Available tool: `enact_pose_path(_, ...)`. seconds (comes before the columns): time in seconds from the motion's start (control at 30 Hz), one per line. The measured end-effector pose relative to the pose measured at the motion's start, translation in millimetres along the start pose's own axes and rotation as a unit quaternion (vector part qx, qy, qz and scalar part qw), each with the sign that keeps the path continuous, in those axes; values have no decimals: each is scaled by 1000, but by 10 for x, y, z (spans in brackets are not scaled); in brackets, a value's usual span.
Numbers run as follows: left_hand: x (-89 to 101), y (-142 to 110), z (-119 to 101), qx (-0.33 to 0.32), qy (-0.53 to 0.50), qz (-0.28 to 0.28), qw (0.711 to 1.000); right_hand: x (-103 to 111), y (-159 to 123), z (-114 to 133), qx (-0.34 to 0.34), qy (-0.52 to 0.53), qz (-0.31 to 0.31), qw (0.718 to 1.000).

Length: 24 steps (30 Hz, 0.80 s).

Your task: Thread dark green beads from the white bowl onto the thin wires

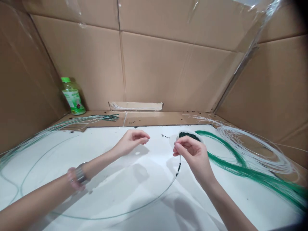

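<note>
The right hand (193, 157) pinches a clear strand (166, 190) threaded with black beads (179, 168) beside a dish (177, 137), the left hand (131, 141) half-curled and open.

Passage: white worktop (134, 179) between left hand (131, 141) and right hand (192, 155), crossed by thin transparent strand (154, 200).
Obstacles: green strand bundle (243, 170) rightward; brown cardboard wall (168, 77) ahead.

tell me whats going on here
A person's right hand pinches a thin clear strand threaded with dark beads, just beside a small dish of dark green beads. The left hand hovers nearby over the white tabletop, apparently empty. Bundles of green strands and white strands lie to the right.
</note>
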<state>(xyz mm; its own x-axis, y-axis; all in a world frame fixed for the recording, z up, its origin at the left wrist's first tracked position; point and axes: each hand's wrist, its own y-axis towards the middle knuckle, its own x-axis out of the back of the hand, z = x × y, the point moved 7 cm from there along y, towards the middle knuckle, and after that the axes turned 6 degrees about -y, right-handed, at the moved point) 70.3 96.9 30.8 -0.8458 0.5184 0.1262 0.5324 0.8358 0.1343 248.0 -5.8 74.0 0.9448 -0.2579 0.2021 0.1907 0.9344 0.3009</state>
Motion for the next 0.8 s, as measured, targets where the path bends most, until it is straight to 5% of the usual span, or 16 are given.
enact_pose_path(0.13,176,-550,121,57,-128,-69,988,-459,13,76,15,-4,45,999)
enact_pose_path(0.33,-12,-872,368,105,-289,-92,947,-1049,-115,-128,-12,-16,131,991)
enact_pose_path(0.6,-161,-887,491,144,-393,-61,906,-1068,-270,-369,-66,-1,149,987)
enact_pose_path(0.8,-160,-878,484,149,-401,-45,903,-1042,-280,-306,-34,-1,156,987)
